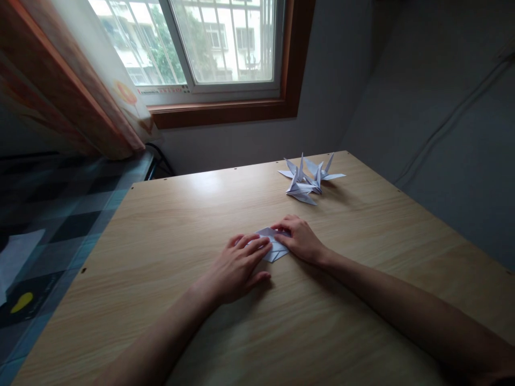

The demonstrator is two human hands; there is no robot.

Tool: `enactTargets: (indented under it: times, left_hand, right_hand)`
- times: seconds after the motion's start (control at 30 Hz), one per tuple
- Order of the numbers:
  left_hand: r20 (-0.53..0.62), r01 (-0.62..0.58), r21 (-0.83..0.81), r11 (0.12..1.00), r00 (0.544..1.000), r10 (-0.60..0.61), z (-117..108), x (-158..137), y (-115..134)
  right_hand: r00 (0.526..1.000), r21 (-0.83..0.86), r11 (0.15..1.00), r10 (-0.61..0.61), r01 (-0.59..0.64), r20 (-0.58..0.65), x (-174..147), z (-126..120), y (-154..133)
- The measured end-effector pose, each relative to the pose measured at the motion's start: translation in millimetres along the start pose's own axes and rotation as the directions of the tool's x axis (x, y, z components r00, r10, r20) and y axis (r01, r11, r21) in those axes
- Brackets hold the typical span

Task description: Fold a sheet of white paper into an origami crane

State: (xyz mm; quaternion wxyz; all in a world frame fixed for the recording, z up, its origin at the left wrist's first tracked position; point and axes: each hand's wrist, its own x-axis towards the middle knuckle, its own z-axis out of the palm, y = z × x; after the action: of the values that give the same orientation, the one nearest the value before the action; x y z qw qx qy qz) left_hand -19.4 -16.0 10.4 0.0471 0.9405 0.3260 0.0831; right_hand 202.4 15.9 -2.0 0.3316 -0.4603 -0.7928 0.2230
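A small piece of folded white paper lies flat near the middle of the wooden table. My left hand rests palm down with its fingertips pressing on the paper's left part. My right hand covers the paper's right part, fingers bent onto its upper edge. Much of the paper is hidden under both hands.
Folded white paper cranes sit in a small cluster at the far right of the table. Behind the table are a window, a curtain at left and grey walls. A checked floor lies left of the table.
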Motion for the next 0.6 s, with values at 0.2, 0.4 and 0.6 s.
enactTargets:
  times: [0.2, 0.4, 0.6]
  left_hand:
    - [-0.07, 0.023, 0.056, 0.998, 0.997, -0.02, 0.5, -2.5, 1.1]
    - [-0.075, -0.013, 0.058, 0.998, 0.997, 0.017, 3.6, -4.3, 0.3]
    - [-0.035, -0.005, 0.066, 0.998, 0.999, 0.007, -2.9, -1.3, 6.2]
  right_hand:
    - [0.991, -0.051, 0.991, -0.122, 0.12, -0.054, -6.8, 5.2, 2.4]
    - [0.972, -0.186, 0.954, -0.224, 0.233, 0.068, -8.8, 5.2, 2.7]
    - [0.984, -0.154, 0.972, -0.169, 0.176, 0.054, -8.4, 1.8, -2.4]
